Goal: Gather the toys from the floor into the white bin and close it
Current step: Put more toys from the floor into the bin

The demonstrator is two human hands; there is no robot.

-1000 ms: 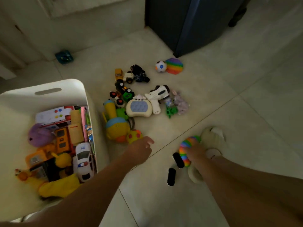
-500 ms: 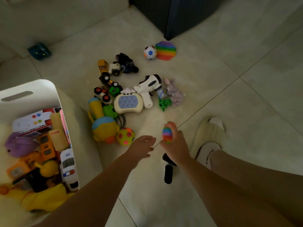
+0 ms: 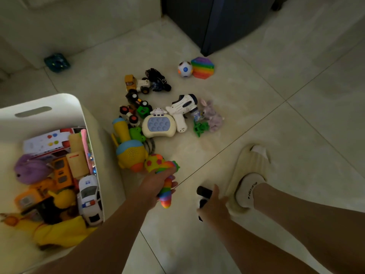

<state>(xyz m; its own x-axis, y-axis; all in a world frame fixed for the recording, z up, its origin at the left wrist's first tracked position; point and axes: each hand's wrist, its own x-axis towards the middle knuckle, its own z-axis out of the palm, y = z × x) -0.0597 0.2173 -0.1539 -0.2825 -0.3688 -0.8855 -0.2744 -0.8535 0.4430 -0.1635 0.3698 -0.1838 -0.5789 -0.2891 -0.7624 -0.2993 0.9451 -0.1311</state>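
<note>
My left hand grips a rainbow segmented toy just right of the white bin, which stands open and holds several toys. My right hand hovers open, fingers spread, above two small black pieces on the floor. A heap of toys lies ahead: a yellow duck toy, a spotted ball, a cream pop-button game, a white toy gun, toy trucks, a purple plush rabbit, a white ball and a rainbow pop pad.
My foot in a white sock and beige slipper stands right of my right hand. A dark cabinet stands at the back. A small teal object lies by the far left wall. Bare tile floor stretches to the right.
The rainbow toy went from my right hand to my left hand. My right hand dropped back toward the black pieces and opened.
</note>
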